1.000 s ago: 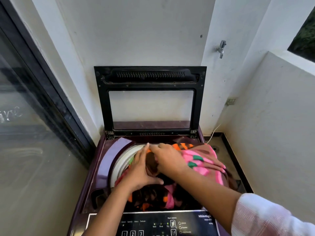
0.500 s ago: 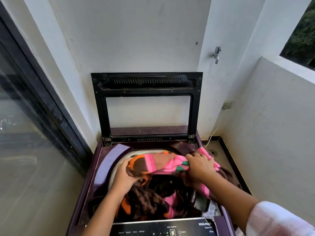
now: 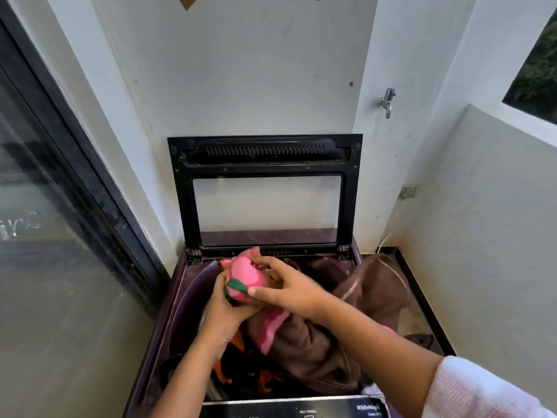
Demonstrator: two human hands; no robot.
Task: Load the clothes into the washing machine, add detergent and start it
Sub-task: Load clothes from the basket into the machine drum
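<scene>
A maroon top-loading washing machine [image 3: 177,300] stands in the corner with its black-framed glass lid [image 3: 265,158] upright against the wall. Its tub is full of brown, orange and black clothes [image 3: 304,348], and brown cloth hangs over the right rim. Above the tub's left side I hold a bunched pink, brown and green garment [image 3: 244,279]. My left hand [image 3: 224,309] grips it from below. My right hand [image 3: 286,286] clasps it from the right, thumb on the pink cloth. The garment's tail trails down into the pile.
A dark-framed glass sliding door [image 3: 60,236] runs along the left. A metal tap [image 3: 387,101] and a wall socket [image 3: 408,191] sit on the white wall to the right. The control panel [image 3: 301,408] lies at the bottom edge. Bare floor [image 3: 419,315] lies right of the machine.
Both hands lifted the pink garment out of the pile, then bunched it from a stretched strip into a ball over the tub's left side. The camera has tilted upward.
</scene>
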